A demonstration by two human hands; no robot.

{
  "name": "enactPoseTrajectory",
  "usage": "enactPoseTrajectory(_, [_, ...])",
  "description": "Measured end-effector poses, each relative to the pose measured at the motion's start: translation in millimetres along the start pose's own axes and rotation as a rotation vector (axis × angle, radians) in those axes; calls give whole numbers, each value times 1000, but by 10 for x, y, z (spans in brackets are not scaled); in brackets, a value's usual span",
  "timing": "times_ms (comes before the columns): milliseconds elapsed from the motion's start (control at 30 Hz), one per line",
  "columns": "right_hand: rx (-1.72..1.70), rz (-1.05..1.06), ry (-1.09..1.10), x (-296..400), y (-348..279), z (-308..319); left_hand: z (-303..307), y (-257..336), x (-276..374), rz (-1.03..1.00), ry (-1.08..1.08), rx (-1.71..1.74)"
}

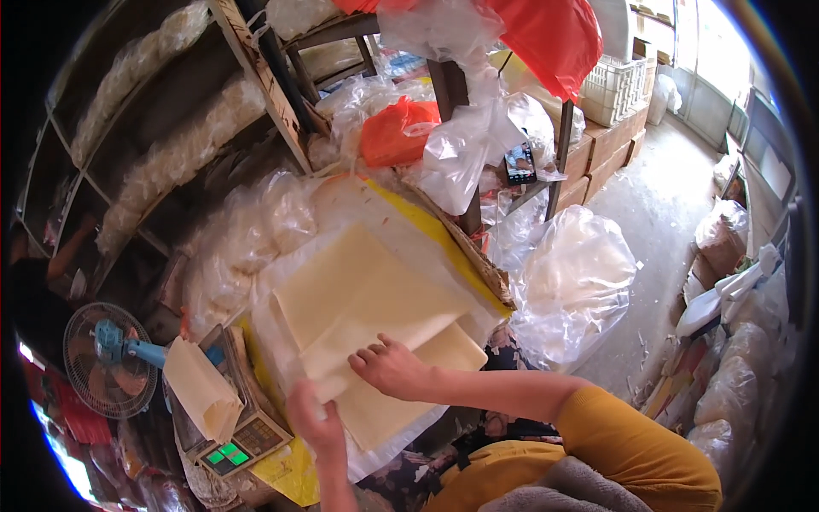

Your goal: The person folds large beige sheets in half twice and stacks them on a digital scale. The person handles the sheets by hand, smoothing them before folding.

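Note:
Large cream-coloured thin sheets [365,281] lie spread on a white plastic sheet over the work table. My left hand [315,413], slightly blurred, is at the near left edge of the sheets, with part of a sheet between thumb and fingers. Over the middle of the sheets is my right hand [387,368], its fingers curled; whether it pinches the top sheet's folded edge cannot be told. Left of the sheets, a folded stack of similar sheets [203,390] rests on a digital scale [246,445] with a lit green display.
Bagged goods [256,237] line the table's far left side. A blue fan [110,358] stands left of the scale, with another person [38,281] beyond. A phone [519,163] leans among plastic bags on a wooden rack. On the floor at right sits a large clear bag [569,281].

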State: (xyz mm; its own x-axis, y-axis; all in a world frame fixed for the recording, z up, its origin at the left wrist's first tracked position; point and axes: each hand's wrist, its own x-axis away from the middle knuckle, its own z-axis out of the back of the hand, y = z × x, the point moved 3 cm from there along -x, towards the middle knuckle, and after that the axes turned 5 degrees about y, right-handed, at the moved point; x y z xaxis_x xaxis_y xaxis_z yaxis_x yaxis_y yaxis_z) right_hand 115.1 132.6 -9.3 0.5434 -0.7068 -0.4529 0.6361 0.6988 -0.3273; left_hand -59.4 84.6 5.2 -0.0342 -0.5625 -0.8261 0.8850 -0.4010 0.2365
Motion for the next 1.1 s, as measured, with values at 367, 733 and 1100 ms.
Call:
enactPoseTrajectory(367, [-537, 26, 7, 994, 778, -40, -244, -506, 900, -50, -449, 311])
enactPoseTrajectory(733, [-464, -785, 23, 766, 1139, -232, -573, -494, 883, 865, -341, 392])
enactPoseTrajectory(1100, [44, -280, -17, 439, 756, -99, -730, -180, 726, 94, -805, -164])
